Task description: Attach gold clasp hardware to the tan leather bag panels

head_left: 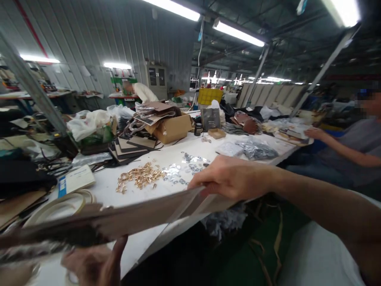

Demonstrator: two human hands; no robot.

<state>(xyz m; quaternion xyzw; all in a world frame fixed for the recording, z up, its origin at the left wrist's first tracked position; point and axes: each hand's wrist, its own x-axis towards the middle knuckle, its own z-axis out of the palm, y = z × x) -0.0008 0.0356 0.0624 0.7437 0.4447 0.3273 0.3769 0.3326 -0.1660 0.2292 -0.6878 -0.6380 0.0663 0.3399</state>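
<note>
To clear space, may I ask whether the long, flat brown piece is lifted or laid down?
Lifted: the right hand grips the piece at its edge, left hand beneath.

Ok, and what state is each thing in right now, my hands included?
Right hand: closed on the brown piece
Left hand: under the brown piece, thumb raised to it; grip unclear
Brown piece: held up at a slant, blurred
Gold pieces: loose, heaped
Silver pieces: loose, scattered
Dark jar: upright
Overhead lights: on
</note>
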